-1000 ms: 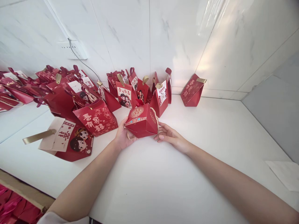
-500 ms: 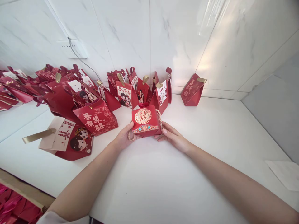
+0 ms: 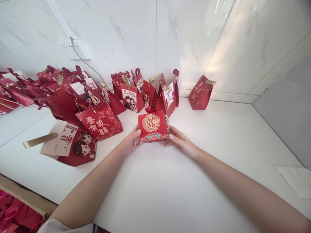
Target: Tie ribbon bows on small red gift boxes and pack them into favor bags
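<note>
Between my two hands is a small red gift box (image 3: 153,124) with a round gold emblem on top and a patterned band with turquoise spots along its near edge. Twisted rope handles show at its left and right sides. My left hand (image 3: 131,140) grips the left end, thumb on the box edge, with the rope handle by the fingers. At the right end, my right hand (image 3: 181,142) has its fingers against the side and underneath; some fingertips are hidden by the box. Just behind stands a red bag-shaped box (image 3: 167,100) with a white front panel.
Several red gift boxes (image 3: 132,98) stand along the tiled wall; many more crowd the left. A large box with cartoon faces (image 3: 80,145) is at front left. One box (image 3: 200,94) stands apart at right. A white sheet (image 3: 295,181) lies at the right edge of the white table (image 3: 155,194).
The box between my hands has shifted slightly right and turned so its emblem top faces me more squarely. Both hands keep nearly the same place.
</note>
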### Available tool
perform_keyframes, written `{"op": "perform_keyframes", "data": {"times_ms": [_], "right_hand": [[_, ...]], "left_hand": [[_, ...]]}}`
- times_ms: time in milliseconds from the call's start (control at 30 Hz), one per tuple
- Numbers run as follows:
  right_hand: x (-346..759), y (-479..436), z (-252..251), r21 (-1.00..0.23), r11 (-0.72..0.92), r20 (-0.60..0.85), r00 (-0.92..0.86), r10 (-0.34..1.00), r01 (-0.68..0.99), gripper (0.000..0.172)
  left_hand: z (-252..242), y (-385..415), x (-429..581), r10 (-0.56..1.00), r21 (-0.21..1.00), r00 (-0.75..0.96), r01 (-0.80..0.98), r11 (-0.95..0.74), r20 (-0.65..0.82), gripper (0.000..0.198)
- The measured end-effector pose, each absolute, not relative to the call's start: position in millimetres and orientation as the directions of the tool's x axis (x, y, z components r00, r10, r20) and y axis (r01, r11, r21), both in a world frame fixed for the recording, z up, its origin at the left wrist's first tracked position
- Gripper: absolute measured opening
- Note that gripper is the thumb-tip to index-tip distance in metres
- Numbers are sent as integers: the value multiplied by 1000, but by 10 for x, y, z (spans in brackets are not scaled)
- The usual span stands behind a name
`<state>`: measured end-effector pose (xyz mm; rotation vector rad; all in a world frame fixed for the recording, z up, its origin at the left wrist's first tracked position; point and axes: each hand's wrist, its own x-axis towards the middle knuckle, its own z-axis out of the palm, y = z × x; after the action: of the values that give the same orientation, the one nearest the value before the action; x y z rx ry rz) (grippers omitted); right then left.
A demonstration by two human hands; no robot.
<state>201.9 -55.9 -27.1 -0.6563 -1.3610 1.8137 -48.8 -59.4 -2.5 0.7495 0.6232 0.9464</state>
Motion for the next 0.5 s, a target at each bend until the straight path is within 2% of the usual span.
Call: {"op": "perform_keyframes", "data": {"times_ms": [167, 300, 500], "right_hand": [[2022, -556, -284, -952, -149, 36, -580, 814, -268, 63], [2025, -552, -289, -949, -157, 33, -582, 813, -272, 63], [2025, -552, -284, -946, -160, 37, -583, 812, -282, 61]], "left_hand": [[-36, -594, -497, 878, 854, 467, -407, 323, -110, 63], [-73, -584, -523, 879, 833, 455, -424, 356, -144, 60], [-56, -582, -509, 877, 845, 462, -410, 342, -131, 69]]}}
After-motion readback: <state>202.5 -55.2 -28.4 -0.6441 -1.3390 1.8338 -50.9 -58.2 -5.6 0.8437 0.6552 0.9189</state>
